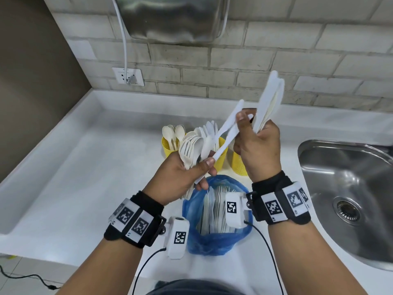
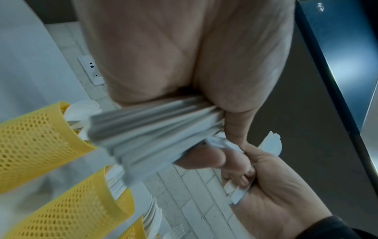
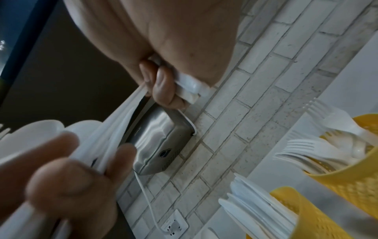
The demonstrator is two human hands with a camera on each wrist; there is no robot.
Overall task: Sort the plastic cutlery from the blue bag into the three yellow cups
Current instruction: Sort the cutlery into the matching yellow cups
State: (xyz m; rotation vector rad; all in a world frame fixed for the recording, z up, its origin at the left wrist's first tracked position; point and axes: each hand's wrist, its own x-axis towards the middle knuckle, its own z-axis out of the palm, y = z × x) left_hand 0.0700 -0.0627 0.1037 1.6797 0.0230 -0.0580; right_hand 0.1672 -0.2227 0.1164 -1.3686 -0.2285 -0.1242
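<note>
My left hand (image 1: pixel 204 171) grips a mixed bundle of white forks and spoons (image 1: pixel 191 149) above the blue bag (image 1: pixel 217 237), which holds more white cutlery. My right hand (image 1: pixel 244 121) holds a bunch of knives (image 1: pixel 270 99) pointing up. Its thumb and forefinger also pinch a single knife (image 1: pixel 228 125) whose other end sits in the left hand's bundle. Behind the hands stand three yellow mesh cups: the left cup (image 1: pixel 167 146) with spoons, the middle cup (image 1: pixel 222 153) with knives, and the right cup (image 1: pixel 238 165), half hidden. The right wrist view shows forks in that cup (image 3: pixel 347 174).
A steel sink (image 1: pixel 348 188) lies at the right. The white counter (image 1: pixel 85 177) spreads to the left, with a raised rim at the back. On the brick wall hang a metal appliance (image 1: pixel 170 18) and a socket (image 1: pixel 128 76) with a white cable.
</note>
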